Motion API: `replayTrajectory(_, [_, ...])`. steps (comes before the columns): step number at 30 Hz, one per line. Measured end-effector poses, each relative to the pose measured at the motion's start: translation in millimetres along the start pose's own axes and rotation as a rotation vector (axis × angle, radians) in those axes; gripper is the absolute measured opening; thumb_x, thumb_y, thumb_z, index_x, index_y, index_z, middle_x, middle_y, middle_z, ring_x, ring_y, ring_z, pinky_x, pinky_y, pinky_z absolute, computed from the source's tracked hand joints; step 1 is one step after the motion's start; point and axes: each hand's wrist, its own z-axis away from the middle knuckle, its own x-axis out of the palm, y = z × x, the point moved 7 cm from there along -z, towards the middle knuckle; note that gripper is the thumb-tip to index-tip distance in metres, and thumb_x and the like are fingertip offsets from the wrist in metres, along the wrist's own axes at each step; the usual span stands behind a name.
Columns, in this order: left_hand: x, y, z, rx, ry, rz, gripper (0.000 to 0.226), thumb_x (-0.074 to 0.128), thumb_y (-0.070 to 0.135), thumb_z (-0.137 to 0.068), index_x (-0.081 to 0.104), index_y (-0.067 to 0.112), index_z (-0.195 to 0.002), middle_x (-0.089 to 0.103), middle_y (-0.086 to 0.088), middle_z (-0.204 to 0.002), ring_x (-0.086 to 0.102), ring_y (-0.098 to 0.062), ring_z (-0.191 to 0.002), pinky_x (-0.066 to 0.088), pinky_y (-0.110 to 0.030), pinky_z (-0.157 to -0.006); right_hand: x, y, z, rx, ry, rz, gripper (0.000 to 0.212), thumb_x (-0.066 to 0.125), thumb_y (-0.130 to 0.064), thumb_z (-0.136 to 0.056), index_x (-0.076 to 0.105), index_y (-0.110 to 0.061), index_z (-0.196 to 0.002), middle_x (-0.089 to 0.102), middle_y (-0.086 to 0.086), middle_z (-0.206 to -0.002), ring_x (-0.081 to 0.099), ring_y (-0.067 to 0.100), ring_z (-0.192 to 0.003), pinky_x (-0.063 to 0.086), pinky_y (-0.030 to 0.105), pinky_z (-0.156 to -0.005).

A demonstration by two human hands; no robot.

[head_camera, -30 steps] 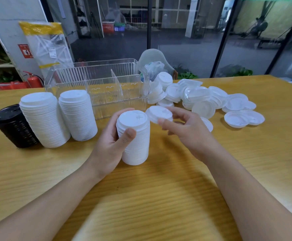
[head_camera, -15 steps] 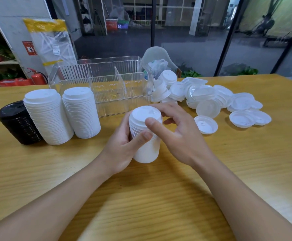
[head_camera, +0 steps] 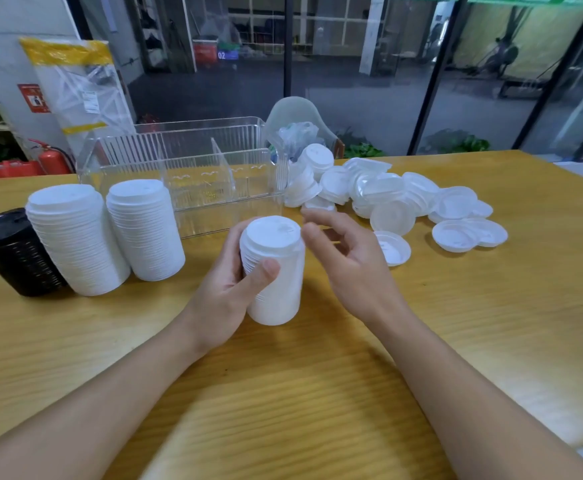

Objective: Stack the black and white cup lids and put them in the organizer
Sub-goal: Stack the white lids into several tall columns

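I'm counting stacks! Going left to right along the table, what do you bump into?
black lid stack → two white lid stacks → white stack in the left hand → right hand → loose white lids

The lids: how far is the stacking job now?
Done: one black stack and two white stacks stand on the table. In hand: the left hand grips a third white stack; the right hand is open. Left: loose lids remain; the organizer holds no lids.
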Motion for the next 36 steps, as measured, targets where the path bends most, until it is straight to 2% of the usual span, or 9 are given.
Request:
replayTrajectory(3, [0, 1, 0, -0.01, -0.003, 0.003, 0.06, 0.069, 0.039, -0.101, 0.045, 0.026, -0.155, 0.069, 0.008, -0.14, 0.066, -0.01, -0.129, 0.053, -0.026, -0.102, -28, 23, 0, 0.071, 0.17, 0.293, 0.041, 0.07, -0.056, -0.1, 0.07, -0.029, -0.131, 0.069, -0.015, -0.127, 0.063, 0.006, -0.114, 0.05, 0.032, -0.098])
replayTrajectory(6, [1, 2, 0, -0.001, -0.007, -0.002, 0.059, 0.068, 0.038, -0.101, 0.046, 0.026, -0.155, 0.069, 0.009, -0.138, 0.066, -0.011, -0.128, 0.053, -0.026, -0.1, -43, 42, -3, 0.187, 0.163, 0.732, 0.056, 0.068, -0.051, -0.101, 0.059, -0.021, -0.146, 0.065, -0.003, -0.136, 0.055, 0.022, -0.132, 0.037, 0.043, -0.117])
replayTrajectory(12, [-1, 3, 4, 0.011, -0.014, -0.002, 0.068, 0.071, 0.05, -0.094, 0.048, 0.026, -0.154, 0.068, 0.005, -0.14, 0.066, -0.013, -0.128, 0.055, -0.031, -0.097, -46, 53, -5, 0.215, 0.147, 0.985, 0.055, 0.064, -0.055, -0.1, 0.059, -0.02, -0.141, 0.072, -0.006, -0.111, 0.06, 0.026, -0.117, 0.035, 0.045, -0.102])
replayTrajectory(16, [-1, 3, 4, 0.02, -0.009, 0.0, 0.065, 0.071, 0.044, -0.097, 0.048, 0.022, -0.153, 0.069, 0.005, -0.138, 0.066, -0.012, -0.126, 0.054, -0.027, -0.097, -40, 57, -6, 0.201, 0.11, 0.817, 0.051, 0.076, -0.049, -0.094, 0.061, -0.027, -0.138, 0.074, -0.015, -0.112, 0.063, 0.016, -0.118, 0.032, 0.041, -0.104])
replayTrajectory(21, [-3, 6, 6, 0.041, 0.003, -0.025, 0.069, 0.071, 0.049, -0.093, 0.049, 0.022, -0.153, 0.069, 0.006, -0.139, 0.066, -0.01, -0.128, 0.053, -0.024, -0.1, -34, 57, -6, 0.162, 0.106, 0.712, 0.052, 0.086, -0.058, -0.082, 0.068, -0.031, -0.122, 0.068, -0.017, -0.087, 0.062, 0.009, -0.099, 0.035, 0.042, -0.102])
replayTrajectory(25, [-3, 8, 7, 0.052, 0.009, -0.042, 0.069, 0.07, 0.049, -0.093, 0.049, 0.021, -0.153, 0.069, 0.007, -0.14, 0.065, -0.009, -0.129, 0.053, -0.022, -0.1, -28, 57, -6, 0.113, 0.049, 0.783, 0.054, 0.083, -0.073, -0.075, 0.073, -0.036, -0.112, 0.064, -0.017, -0.105, 0.055, 0.012, -0.108, 0.033, 0.04, -0.1])
replayTrajectory(31, [-4, 8, 6, 0.045, 0.009, -0.054, 0.065, 0.07, 0.048, -0.096, 0.05, 0.024, -0.152, 0.069, 0.007, -0.139, 0.066, -0.008, -0.128, 0.052, -0.022, -0.098, -23, 55, -8, 0.051, 0.012, 0.843, 0.021, 0.076, -0.05, -0.096, 0.078, -0.032, -0.105, 0.069, -0.015, -0.11, 0.054, 0.016, -0.113, 0.027, 0.037, -0.102])
replayTrajectory(33, [-4, 8, 7, 0.044, 0.01, -0.06, 0.063, 0.07, 0.047, -0.097, 0.05, 0.023, -0.151, 0.069, 0.009, -0.138, 0.066, -0.007, -0.127, 0.052, -0.021, -0.098, -28, 46, -7, 0.038, 0.078, 0.711, 0.015, 0.071, -0.044, -0.102, 0.079, -0.031, -0.1, 0.073, -0.015, -0.099, 0.059, 0.009, -0.104, 0.032, 0.037, -0.102])
replayTrajectory(36, [-3, 9, 7, 0.05, 0.016, -0.073, 0.053, 0.067, 0.034, -0.102, 0.05, 0.022, -0.151, 0.07, 0.011, -0.136, 0.066, -0.006, -0.127, 0.052, -0.021, -0.099, -43, 39, -5, 0.167, 0.211, 0.152, 0.008, 0.069, -0.031, -0.106, 0.076, -0.03, -0.106, 0.077, -0.008, -0.091, 0.066, 0.001, -0.085, 0.049, 0.031, -0.088])
